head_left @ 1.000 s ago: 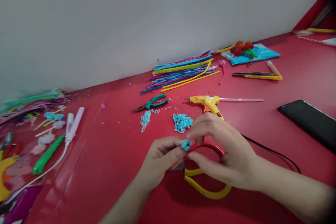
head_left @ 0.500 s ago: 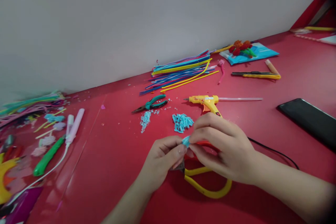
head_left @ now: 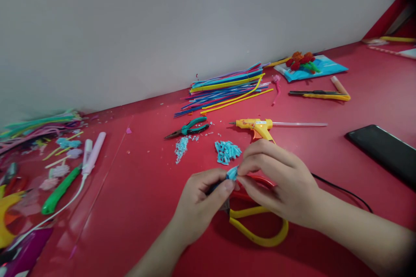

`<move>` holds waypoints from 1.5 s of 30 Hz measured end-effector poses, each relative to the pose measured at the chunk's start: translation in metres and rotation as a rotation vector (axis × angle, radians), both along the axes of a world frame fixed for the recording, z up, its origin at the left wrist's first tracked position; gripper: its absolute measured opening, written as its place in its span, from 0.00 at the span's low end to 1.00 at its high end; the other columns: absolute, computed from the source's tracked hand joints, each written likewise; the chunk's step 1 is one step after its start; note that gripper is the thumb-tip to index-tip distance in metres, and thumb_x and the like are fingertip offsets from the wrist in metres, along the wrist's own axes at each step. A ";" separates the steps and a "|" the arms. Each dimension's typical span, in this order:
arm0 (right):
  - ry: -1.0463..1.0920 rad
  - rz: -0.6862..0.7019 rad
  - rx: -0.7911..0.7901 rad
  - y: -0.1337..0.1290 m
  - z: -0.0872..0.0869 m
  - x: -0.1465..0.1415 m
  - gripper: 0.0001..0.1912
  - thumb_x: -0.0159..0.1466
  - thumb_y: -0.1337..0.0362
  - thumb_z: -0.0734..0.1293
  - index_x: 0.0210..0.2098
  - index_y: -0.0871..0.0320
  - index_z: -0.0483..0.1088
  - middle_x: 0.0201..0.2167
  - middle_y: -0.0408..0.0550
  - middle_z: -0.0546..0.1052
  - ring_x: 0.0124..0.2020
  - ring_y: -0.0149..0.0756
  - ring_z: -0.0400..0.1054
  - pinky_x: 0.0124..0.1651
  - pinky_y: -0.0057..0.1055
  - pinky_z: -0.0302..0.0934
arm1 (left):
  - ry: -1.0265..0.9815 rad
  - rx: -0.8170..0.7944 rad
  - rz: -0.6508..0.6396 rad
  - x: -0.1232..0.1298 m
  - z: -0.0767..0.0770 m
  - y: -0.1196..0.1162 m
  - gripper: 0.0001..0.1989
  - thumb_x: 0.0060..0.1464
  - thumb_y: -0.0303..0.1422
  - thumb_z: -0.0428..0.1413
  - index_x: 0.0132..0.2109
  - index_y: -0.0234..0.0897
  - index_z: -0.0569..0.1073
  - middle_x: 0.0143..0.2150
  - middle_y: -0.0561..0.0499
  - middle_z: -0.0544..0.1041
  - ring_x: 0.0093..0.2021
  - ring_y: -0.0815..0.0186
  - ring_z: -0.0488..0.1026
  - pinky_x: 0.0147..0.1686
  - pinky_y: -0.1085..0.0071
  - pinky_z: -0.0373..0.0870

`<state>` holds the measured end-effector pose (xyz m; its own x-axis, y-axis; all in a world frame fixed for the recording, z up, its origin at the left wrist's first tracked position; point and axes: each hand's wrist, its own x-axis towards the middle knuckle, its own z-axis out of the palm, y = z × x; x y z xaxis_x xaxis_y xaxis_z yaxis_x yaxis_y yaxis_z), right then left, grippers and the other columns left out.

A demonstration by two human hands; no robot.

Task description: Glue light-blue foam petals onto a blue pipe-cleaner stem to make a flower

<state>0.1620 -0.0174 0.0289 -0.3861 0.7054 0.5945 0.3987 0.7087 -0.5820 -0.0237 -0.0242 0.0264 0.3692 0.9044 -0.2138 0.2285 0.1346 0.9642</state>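
My left hand pinches a small light-blue piece between thumb and forefinger. At the piece's right end, the fingertips of my right hand are pressed together on it. Beneath the hands lie scissors with red and yellow handles, partly covered by my fingers. Just beyond the piece is a pile of short light-blue pieces, with finer blue scraps to its left. Teal-handled pliers rest behind the scraps. The yellow glue gun lies past my right hand, with a clear stick in its back.
Colourful pipe cleaners lie along the wall. A black phone and a yellow cutter are at the right, a blue packet behind. A green-handled tool and pink device lie left.
The view has shifted slightly. Both hands remain at the light-blue piece, of which a little more shows between the fingertips.
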 end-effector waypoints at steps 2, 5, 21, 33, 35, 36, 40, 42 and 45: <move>0.004 -0.003 -0.001 0.000 -0.001 0.000 0.08 0.58 0.74 0.62 0.35 0.57 0.66 0.33 0.47 0.70 0.34 0.33 0.66 0.36 0.30 0.64 | 0.032 0.029 -0.018 -0.001 -0.001 0.000 0.14 0.54 0.40 0.52 0.29 0.34 0.71 0.25 0.53 0.67 0.25 0.71 0.61 0.25 0.76 0.60; 0.006 -0.005 -0.001 0.001 -0.001 -0.001 0.07 0.58 0.74 0.62 0.35 0.57 0.66 0.32 0.48 0.70 0.34 0.33 0.66 0.36 0.30 0.64 | 0.075 0.078 -0.033 -0.002 -0.001 0.000 0.13 0.55 0.39 0.51 0.29 0.34 0.71 0.26 0.53 0.68 0.26 0.70 0.62 0.26 0.75 0.61; -0.075 -0.072 0.108 0.002 -0.002 0.001 0.09 0.58 0.73 0.63 0.38 0.57 0.68 0.34 0.49 0.72 0.35 0.36 0.67 0.38 0.34 0.64 | 0.426 0.465 0.011 0.002 0.002 -0.002 0.10 0.56 0.33 0.48 0.29 0.36 0.69 0.22 0.56 0.64 0.23 0.72 0.59 0.25 0.76 0.58; -0.049 -0.072 0.039 0.000 0.004 0.001 0.07 0.58 0.73 0.63 0.35 0.56 0.66 0.32 0.48 0.71 0.34 0.35 0.66 0.38 0.32 0.64 | 0.201 0.171 0.079 0.003 0.004 -0.002 0.13 0.55 0.38 0.50 0.27 0.35 0.69 0.21 0.56 0.61 0.23 0.72 0.57 0.23 0.76 0.55; -0.019 -0.107 0.019 0.002 0.004 0.003 0.06 0.58 0.72 0.63 0.34 0.57 0.66 0.31 0.47 0.70 0.33 0.33 0.65 0.35 0.30 0.63 | 0.068 0.034 0.125 0.001 0.005 0.001 0.13 0.54 0.39 0.52 0.27 0.35 0.70 0.19 0.58 0.58 0.20 0.74 0.53 0.20 0.77 0.51; -0.003 -0.146 0.011 0.005 0.004 0.005 0.05 0.59 0.72 0.62 0.33 0.57 0.66 0.31 0.47 0.69 0.31 0.32 0.65 0.34 0.30 0.62 | 0.001 -0.029 0.143 -0.001 0.005 0.003 0.13 0.54 0.38 0.52 0.28 0.35 0.71 0.18 0.59 0.56 0.19 0.75 0.51 0.18 0.78 0.49; -0.204 -0.467 -0.017 0.026 -0.005 0.023 0.08 0.62 0.63 0.61 0.28 0.57 0.66 0.28 0.47 0.69 0.24 0.31 0.63 0.27 0.30 0.57 | -0.325 -0.221 0.151 -0.011 0.004 0.012 0.13 0.56 0.37 0.51 0.27 0.34 0.71 0.14 0.60 0.53 0.16 0.77 0.46 0.17 0.78 0.44; -0.555 -0.667 -0.136 0.039 -0.013 0.033 0.16 0.61 0.54 0.61 0.23 0.57 0.65 0.25 0.47 0.69 0.21 0.33 0.62 0.22 0.30 0.48 | -0.494 -0.323 0.116 -0.013 0.004 0.015 0.14 0.56 0.36 0.49 0.27 0.34 0.70 0.14 0.60 0.53 0.15 0.77 0.44 0.16 0.78 0.42; -0.843 -0.755 -0.379 0.053 -0.025 0.042 0.21 0.59 0.47 0.59 0.24 0.58 0.66 0.24 0.49 0.72 0.21 0.37 0.65 0.20 0.29 0.42 | -0.689 -0.439 0.053 -0.015 0.003 0.018 0.15 0.57 0.35 0.48 0.26 0.34 0.69 0.14 0.60 0.53 0.13 0.78 0.42 0.15 0.78 0.41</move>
